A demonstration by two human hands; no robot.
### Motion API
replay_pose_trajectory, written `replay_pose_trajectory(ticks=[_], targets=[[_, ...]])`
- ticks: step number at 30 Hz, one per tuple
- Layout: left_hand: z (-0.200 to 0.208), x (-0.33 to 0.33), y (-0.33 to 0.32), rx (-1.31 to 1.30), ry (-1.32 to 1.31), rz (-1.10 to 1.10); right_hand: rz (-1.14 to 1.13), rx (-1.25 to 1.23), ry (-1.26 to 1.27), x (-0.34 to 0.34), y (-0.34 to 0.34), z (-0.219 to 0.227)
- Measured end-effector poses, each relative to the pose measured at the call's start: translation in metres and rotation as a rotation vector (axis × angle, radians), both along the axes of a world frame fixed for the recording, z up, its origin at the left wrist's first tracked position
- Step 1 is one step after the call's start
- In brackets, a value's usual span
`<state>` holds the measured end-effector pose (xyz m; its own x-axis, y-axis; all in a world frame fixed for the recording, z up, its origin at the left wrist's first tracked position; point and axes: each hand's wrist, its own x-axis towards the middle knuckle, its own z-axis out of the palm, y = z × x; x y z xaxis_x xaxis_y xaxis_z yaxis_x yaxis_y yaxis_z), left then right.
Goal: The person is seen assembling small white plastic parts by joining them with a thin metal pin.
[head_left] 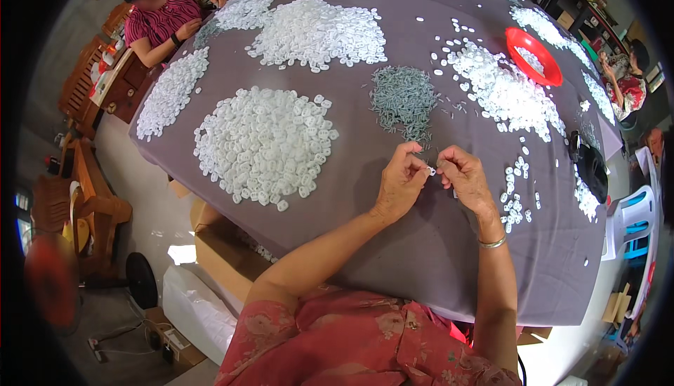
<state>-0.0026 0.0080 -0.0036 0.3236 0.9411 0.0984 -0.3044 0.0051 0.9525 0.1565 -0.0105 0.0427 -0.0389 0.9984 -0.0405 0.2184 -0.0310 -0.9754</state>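
Over the near part of the table, my left hand (403, 184) is closed in a pinch on a small white plastic piece (432, 171). Close by on its right, my right hand (463, 177) also pinches, its fingertips almost touching that piece. What the right fingertips hold is too small to make out. Just beyond both hands lies a heap of small grey-green pins (403, 98). A large mound of white plastic pieces (267, 146) sits to the left. Several loose white pieces (516, 189) are scattered right of my right hand.
Another white heap (319, 31) lies farther back, and one more (505, 91) at right beside a red bowl (512, 38). A black object (591, 168) rests near the right edge. People (165, 10) sit around the table. A cardboard box (217, 245) stands below its left front edge.
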Motion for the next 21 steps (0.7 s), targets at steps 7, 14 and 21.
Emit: replay_pose_trajectory(ticks=[7,14,21], targets=[[0.001,0.0,-0.005,-0.033,-0.01,0.0,-0.035,-0.038,0.012,-0.001,-0.005,0.006],[0.005,-0.001,0.005,0.034,-0.043,0.019,0.038,-0.033,0.057,-0.001,0.006,0.013],[0.005,0.001,0.005,0.033,0.001,-0.001,0.054,-0.044,0.05,0.004,0.005,0.007]])
